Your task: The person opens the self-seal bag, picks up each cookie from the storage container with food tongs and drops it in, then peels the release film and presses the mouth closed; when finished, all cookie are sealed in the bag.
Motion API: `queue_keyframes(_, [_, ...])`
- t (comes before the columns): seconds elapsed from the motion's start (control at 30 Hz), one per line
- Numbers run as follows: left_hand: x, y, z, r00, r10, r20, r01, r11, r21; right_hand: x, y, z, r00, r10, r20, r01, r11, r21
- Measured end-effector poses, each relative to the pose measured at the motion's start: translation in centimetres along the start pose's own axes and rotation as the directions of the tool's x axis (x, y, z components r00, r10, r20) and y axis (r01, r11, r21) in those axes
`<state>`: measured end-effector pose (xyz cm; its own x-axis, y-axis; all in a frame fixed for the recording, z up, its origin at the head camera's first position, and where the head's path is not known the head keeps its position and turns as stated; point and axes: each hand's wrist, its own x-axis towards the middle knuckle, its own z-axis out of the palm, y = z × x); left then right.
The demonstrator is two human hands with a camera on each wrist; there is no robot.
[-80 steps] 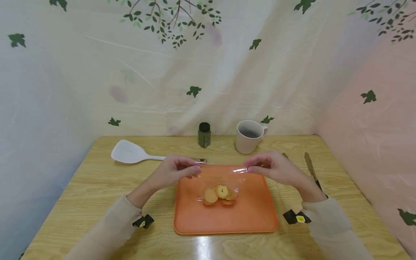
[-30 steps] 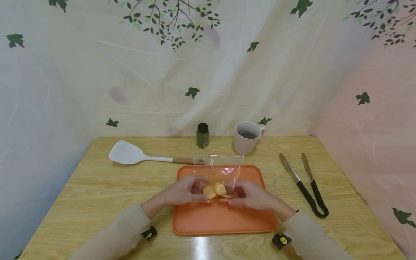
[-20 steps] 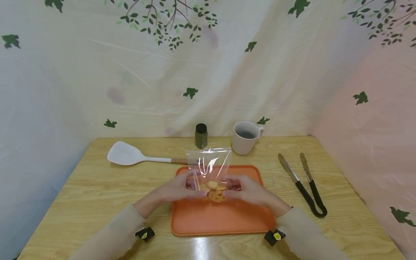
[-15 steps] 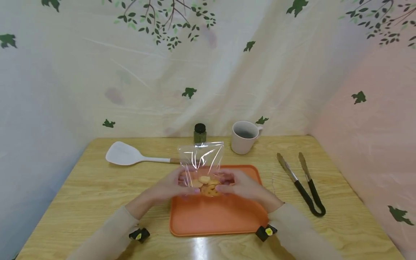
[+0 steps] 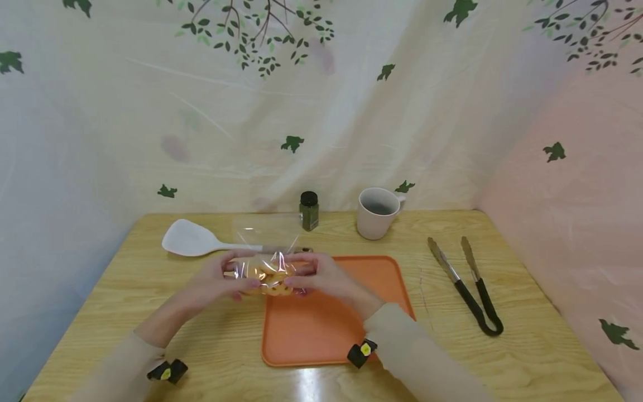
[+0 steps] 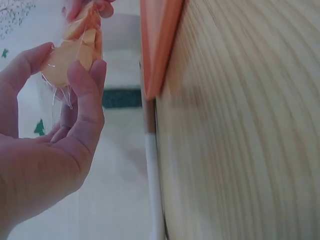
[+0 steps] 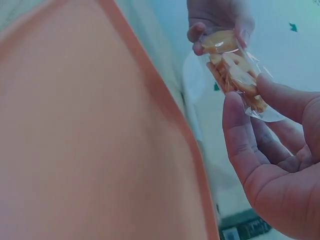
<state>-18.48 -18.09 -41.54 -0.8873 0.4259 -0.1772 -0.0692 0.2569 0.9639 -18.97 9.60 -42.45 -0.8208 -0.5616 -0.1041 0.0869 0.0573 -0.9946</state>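
Note:
Between my two hands is a clear plastic bag of round golden cookies (image 5: 273,277), held up off the table at the tray's back left corner. My left hand (image 5: 213,282) pinches the bag's left side between thumb and fingers, as the left wrist view shows around the cookies (image 6: 65,60). On the other side, my right hand (image 5: 329,279) grips the bag's right end; in the right wrist view its thumb and fingers pinch the plastic beside the cookies (image 7: 232,72). The bag's upper part stands up loose and see-through. Below lies an orange tray (image 5: 331,335).
A white spatula (image 5: 190,239) lies behind the left hand, its handle partly seen through the bag. At the back stand a dark-lidded jar (image 5: 309,213) and a mug (image 5: 373,218). Black-handled tongs (image 5: 472,298) lie at right, near a thin wire-like strip (image 5: 424,293).
Earlier both hands pinched the bag's top edge over the tray. They then took the sides around the cookies, lifted and tilted the bag upright, and have since carried it left.

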Motion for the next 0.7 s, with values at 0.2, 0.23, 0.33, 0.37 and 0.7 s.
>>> queue_keyframes(0.2, [-1.3,-2.4,-3.2,0.994,-0.095,0.052,0.093,0.995,0.037,2.8,1.8,2.8,0.996,0.078,0.039,-0.077,0.997,-0.026])
queue_keyframes(0.23, [-1.6,-2.8,-3.6,0.990,-0.122,0.068,0.120,0.992,0.034,3.1,2.0,3.2,0.994,0.103,0.046,-0.101,0.994,-0.036])
queue_keyframes(0.33, [-2.2,-4.0,-4.5,0.976,-0.183,0.115,0.185,0.983,-0.008,3.8,2.6,4.1,0.986,0.156,0.051,-0.153,0.986,-0.066])
queue_keyframes(0.37, [-2.3,-4.2,-4.8,0.974,-0.193,0.120,0.196,0.980,-0.016,3.9,2.6,4.3,0.985,0.164,0.054,-0.159,0.984,-0.080])
queue_keyframes(0.7, [-3.1,-5.0,-6.3,0.964,-0.231,0.133,0.222,0.972,0.080,4.7,2.9,5.2,0.986,0.150,0.067,-0.116,0.926,-0.359])
